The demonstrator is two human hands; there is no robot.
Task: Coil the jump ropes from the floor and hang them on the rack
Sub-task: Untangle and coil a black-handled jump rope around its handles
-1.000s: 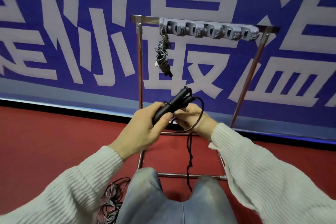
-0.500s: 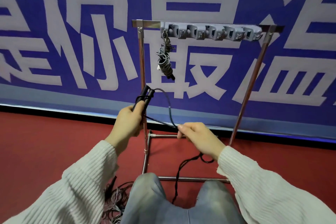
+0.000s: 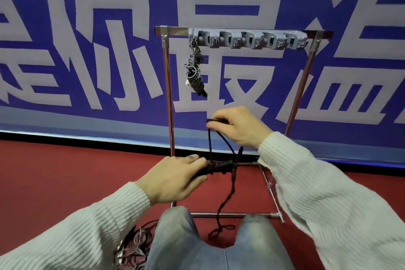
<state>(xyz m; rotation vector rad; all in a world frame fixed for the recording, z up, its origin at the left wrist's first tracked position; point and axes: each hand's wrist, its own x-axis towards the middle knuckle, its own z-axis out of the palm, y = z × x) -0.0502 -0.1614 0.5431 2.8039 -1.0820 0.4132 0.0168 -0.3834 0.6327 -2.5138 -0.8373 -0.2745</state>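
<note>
Blue banner [image 3: 65, 50] behind you with large white characters, cropped and unreadable, your left hand [image 3: 173, 180] closed around the black jump rope's handles [image 3: 219, 165], right hand [image 3: 238, 126] pinching its thin cord into a loop, tail trailing to red floor [image 3: 54, 171], grey coiled rope [image 3: 195, 70] hanging on the rack [image 3: 168, 94].

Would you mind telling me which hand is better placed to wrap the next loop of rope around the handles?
The right hand. It already pinches the black rope above the handles, with slack trailing to the floor. The left hand is closed around the handles, holding them level, so it serves as the anchor.
</note>
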